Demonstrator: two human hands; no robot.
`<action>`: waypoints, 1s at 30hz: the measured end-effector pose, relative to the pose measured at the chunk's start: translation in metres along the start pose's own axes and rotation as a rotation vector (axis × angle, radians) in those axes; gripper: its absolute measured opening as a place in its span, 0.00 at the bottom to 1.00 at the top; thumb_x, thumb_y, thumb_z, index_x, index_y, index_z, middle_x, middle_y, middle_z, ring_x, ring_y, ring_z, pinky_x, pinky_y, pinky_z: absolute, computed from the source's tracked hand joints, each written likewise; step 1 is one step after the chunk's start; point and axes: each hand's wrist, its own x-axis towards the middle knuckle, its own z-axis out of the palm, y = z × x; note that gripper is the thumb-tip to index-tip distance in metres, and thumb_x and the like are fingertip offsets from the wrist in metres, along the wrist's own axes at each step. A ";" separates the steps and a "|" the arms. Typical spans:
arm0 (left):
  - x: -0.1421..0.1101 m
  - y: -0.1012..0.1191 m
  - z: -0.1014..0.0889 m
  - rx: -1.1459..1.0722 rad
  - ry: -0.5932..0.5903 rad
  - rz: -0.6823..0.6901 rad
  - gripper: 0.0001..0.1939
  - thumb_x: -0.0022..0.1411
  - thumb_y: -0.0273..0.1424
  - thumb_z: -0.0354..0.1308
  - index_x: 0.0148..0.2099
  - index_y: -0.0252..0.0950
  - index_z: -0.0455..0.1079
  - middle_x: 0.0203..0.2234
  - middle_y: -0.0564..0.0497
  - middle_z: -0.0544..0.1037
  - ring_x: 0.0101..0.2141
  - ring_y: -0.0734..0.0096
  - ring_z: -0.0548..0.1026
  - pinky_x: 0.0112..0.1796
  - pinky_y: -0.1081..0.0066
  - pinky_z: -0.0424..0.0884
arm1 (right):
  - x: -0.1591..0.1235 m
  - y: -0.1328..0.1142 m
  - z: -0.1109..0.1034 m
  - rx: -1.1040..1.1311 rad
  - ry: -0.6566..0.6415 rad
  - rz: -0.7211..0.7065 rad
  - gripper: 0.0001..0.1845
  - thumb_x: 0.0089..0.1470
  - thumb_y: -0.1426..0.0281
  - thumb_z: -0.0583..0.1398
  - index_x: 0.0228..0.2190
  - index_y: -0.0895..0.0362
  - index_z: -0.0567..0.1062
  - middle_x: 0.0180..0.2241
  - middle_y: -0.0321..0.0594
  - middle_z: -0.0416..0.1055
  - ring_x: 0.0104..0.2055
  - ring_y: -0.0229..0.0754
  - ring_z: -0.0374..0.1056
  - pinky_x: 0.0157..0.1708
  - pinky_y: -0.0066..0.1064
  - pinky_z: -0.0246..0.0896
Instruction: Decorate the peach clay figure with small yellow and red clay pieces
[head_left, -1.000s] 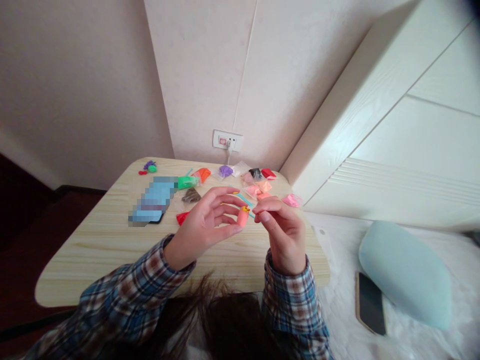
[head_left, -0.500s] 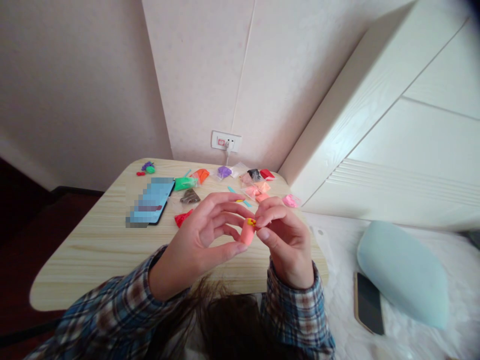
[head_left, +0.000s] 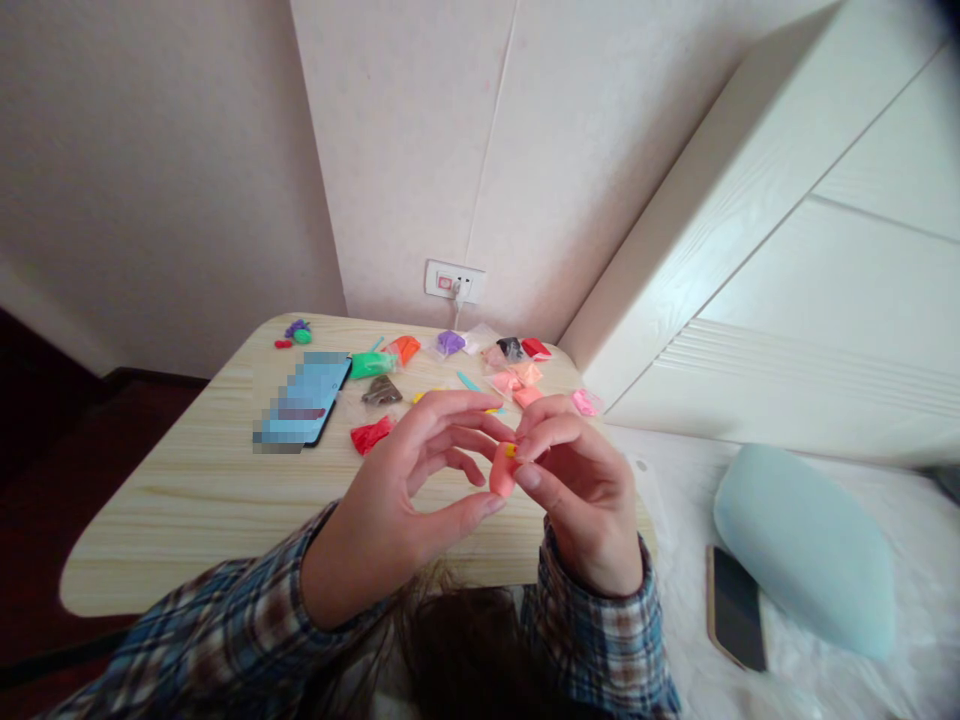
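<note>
A small coral-pink cylinder of modelling clay (head_left: 502, 474) with a bit of yellow clay (head_left: 511, 450) at its top is between my two hands, above the table. My left hand (head_left: 420, 480) steadies the cylinder between its thumb and fingertips, the other fingers curved behind. On the opposite side, my right hand (head_left: 581, 475) has thumb and forefinger pinched at the yellow top, covering part of it. Past my fingers lie a bag of red clay (head_left: 370, 435), a bag of brown clay (head_left: 382, 390) and a blue stick tool (head_left: 469, 381).
Bags of green (head_left: 373, 364), orange (head_left: 405, 348) and purple clay (head_left: 451, 343) lie along the back of the wooden table (head_left: 172, 520). A tablet (head_left: 307, 400) is at left, near small clay shapes (head_left: 301, 336). To the right are a phone (head_left: 735, 608) and pale blue cushion (head_left: 806, 550).
Both hands and the clay cylinder have shifted slightly right and down. My right fingers now cover more of its yellow top; the red bits seen there before are hidden.
</note>
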 end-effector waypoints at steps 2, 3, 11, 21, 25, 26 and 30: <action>0.000 0.001 0.000 0.018 0.009 0.003 0.22 0.55 0.21 0.61 0.50 0.42 0.62 0.40 0.54 0.74 0.40 0.77 0.74 0.39 0.79 0.72 | 0.000 0.000 0.000 0.000 -0.009 0.007 0.05 0.51 0.75 0.62 0.31 0.53 0.75 0.32 0.34 0.65 0.36 0.35 0.61 0.37 0.28 0.58; 0.000 0.002 0.000 0.028 0.015 0.006 0.22 0.55 0.21 0.61 0.50 0.42 0.62 0.40 0.54 0.74 0.40 0.77 0.74 0.39 0.79 0.72 | 0.000 0.000 0.000 0.001 -0.013 0.008 0.05 0.51 0.75 0.62 0.30 0.53 0.74 0.32 0.34 0.65 0.36 0.35 0.61 0.36 0.28 0.58; 0.000 0.005 -0.001 0.144 0.008 0.061 0.23 0.56 0.21 0.60 0.51 0.43 0.62 0.42 0.54 0.73 0.40 0.75 0.74 0.39 0.78 0.73 | 0.001 -0.001 -0.001 0.008 -0.022 0.028 0.05 0.51 0.75 0.62 0.30 0.52 0.74 0.31 0.35 0.64 0.36 0.36 0.61 0.34 0.29 0.58; 0.000 0.008 -0.001 0.301 0.016 0.107 0.21 0.56 0.22 0.60 0.51 0.43 0.63 0.44 0.51 0.73 0.43 0.66 0.73 0.39 0.70 0.73 | 0.003 0.000 0.000 0.070 -0.024 0.064 0.05 0.50 0.75 0.62 0.30 0.53 0.72 0.32 0.35 0.61 0.34 0.35 0.61 0.34 0.28 0.61; -0.001 0.008 -0.002 0.363 0.004 0.118 0.22 0.58 0.23 0.58 0.53 0.44 0.61 0.45 0.51 0.72 0.43 0.67 0.73 0.39 0.70 0.73 | 0.002 0.000 0.000 0.077 -0.023 0.085 0.07 0.50 0.76 0.62 0.31 0.53 0.71 0.32 0.34 0.62 0.32 0.33 0.61 0.33 0.27 0.61; -0.001 0.008 -0.002 0.382 0.002 0.122 0.22 0.58 0.23 0.58 0.53 0.44 0.61 0.45 0.51 0.72 0.43 0.68 0.73 0.39 0.70 0.73 | 0.002 0.000 0.000 0.079 -0.022 0.092 0.07 0.50 0.76 0.62 0.31 0.53 0.71 0.32 0.34 0.62 0.32 0.33 0.60 0.33 0.27 0.61; -0.002 0.009 -0.003 0.464 -0.007 0.145 0.23 0.58 0.22 0.57 0.54 0.44 0.61 0.46 0.51 0.72 0.42 0.68 0.74 0.39 0.70 0.72 | 0.003 -0.001 -0.001 0.083 -0.038 0.123 0.08 0.49 0.75 0.63 0.33 0.53 0.70 0.32 0.33 0.62 0.31 0.33 0.60 0.32 0.27 0.61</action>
